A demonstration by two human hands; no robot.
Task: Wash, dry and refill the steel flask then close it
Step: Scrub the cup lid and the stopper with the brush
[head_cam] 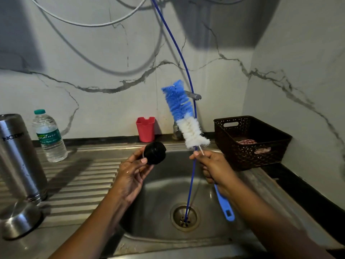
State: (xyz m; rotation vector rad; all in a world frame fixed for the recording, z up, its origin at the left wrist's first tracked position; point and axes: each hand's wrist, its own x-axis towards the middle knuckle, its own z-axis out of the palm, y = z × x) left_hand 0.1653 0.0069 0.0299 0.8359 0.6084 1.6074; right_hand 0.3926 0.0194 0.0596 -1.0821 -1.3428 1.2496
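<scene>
Over the sink (162,193), the left hand (130,176) pinches the cap (155,153) in its fingers. The right hand (214,169) wraps its fingers round the brush (183,113). The flask (18,156) stands at the sink's left edge.

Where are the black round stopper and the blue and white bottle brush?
black round stopper (155,153), head view, its middle.
blue and white bottle brush (177,101), head view, blue bristles.
</scene>
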